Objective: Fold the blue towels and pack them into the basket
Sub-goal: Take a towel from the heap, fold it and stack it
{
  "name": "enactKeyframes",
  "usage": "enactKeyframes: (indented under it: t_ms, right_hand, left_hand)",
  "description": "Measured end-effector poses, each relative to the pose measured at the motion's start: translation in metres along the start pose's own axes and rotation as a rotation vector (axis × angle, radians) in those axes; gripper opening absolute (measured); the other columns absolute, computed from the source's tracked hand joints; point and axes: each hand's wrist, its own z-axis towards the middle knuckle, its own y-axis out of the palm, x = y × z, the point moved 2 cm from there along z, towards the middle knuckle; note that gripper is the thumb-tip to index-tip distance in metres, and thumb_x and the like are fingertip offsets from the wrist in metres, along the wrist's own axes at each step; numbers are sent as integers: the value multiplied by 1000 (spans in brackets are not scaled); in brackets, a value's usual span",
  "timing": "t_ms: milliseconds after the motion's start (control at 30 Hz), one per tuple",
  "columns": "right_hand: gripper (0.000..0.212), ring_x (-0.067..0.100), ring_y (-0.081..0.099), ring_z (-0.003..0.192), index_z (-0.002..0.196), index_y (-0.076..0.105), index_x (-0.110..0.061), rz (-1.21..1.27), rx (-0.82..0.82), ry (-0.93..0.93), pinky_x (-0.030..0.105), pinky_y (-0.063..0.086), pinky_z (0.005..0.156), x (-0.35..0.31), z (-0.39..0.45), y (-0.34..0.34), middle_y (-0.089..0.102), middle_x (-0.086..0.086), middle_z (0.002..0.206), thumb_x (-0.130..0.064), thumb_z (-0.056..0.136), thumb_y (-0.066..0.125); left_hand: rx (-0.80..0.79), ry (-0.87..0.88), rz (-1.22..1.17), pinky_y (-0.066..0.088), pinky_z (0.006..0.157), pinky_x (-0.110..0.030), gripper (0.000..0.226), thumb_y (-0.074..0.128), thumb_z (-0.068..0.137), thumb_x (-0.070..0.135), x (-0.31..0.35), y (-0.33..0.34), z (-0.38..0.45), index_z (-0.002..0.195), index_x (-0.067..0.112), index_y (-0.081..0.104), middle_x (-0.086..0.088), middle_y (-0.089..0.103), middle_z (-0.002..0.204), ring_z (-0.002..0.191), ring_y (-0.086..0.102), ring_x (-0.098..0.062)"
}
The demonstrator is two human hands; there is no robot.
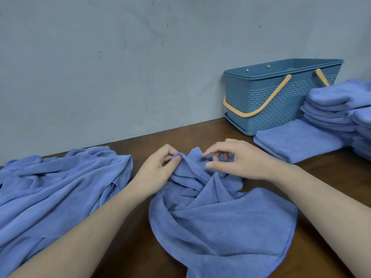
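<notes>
A crumpled blue towel (218, 219) lies on the brown table in front of me. My left hand (154, 173) pinches its hemmed edge near the top between thumb and fingers. My right hand (236, 161) hovers over the same bunched top part, fingers curled and thumb extended, touching the cloth; a firm hold is not plain. A heap of unfolded blue towels (54, 189) lies at the left. The blue plastic basket (267, 115) with orange handles stands at the back right against the wall, its inside hidden.
One folded blue towel (297, 141) lies flat in front of the basket. A tall stack of folded blue towels (339, 109) rises at the right edge. A grey wall (140, 57) closes off the back of the table (200, 133).
</notes>
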Motion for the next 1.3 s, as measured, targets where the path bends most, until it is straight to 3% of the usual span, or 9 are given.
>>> enactKeyframes:
  t_ms: [67,200,367,567,733,867,1067,1200,1300]
  right_hand:
    - [39,6,58,98,109,71,-37,63,25,36,20,45,88,4,1,1,70,-22,97,-62,79,70]
    - [40,4,58,99,99,70,-32,-2,-91,117,23,43,89,13,3,13,67,-14,100,-66,78,70]
    - [16,5,52,68,76,62,-17,99,-43,232,38,45,70,27,3,12,62,-3,74,-22,87,73]
    - [18,13,49,61,80,61,-13,508,242,251,29,37,58,19,8,-4,59,0,62,-16,90,76]
    - [25,-1,41,46,79,62,-8,469,168,315,14,33,49,20,7,-7,53,-15,49,-22,83,82]
    - [18,1,44,55,76,64,-18,234,85,306,23,37,58,36,4,-7,55,-17,58,-16,80,81]
    - [16,14,46,81,94,64,-30,-192,405,266,31,34,73,47,14,-8,45,-11,77,-20,85,73]
    - [14,3,50,59,85,60,-17,369,461,325,24,41,65,18,20,-3,55,-5,63,-23,94,70]
    - [37,13,70,81,91,72,-18,691,290,419,31,53,72,-4,20,5,74,-2,84,-54,86,71]
  left_hand:
    - [88,-104,-55,33,57,-28,21,57,100,24,4,2,7,82,15,50,9,50,58,55,40,-9]
    - [219,-155,-91,40,63,-23,17,52,100,22,17,9,20,87,13,51,11,55,69,64,48,-5]
    - [295,-91,-191,38,59,-23,18,48,104,25,28,14,25,87,18,48,4,51,71,66,46,-10]
    - [419,-176,-357,44,72,-33,15,49,103,33,20,4,33,91,23,50,3,57,83,76,53,-12]
    - [477,-301,-489,45,67,-26,16,47,105,26,10,-3,38,90,19,47,2,58,86,74,55,-10]
    - [530,-361,-567,43,69,-32,22,47,104,22,2,-11,38,83,19,46,-4,55,85,78,52,-17]
    - [453,-429,-789,54,62,-24,15,53,98,18,15,-11,34,102,9,65,-7,69,90,79,68,-17]
    - [341,-378,-735,49,53,-22,18,56,99,20,36,11,31,84,11,54,-3,60,70,63,61,-13]
    - [203,-275,-612,54,73,-36,23,64,97,22,46,33,28,75,17,64,-8,68,81,80,65,-23]
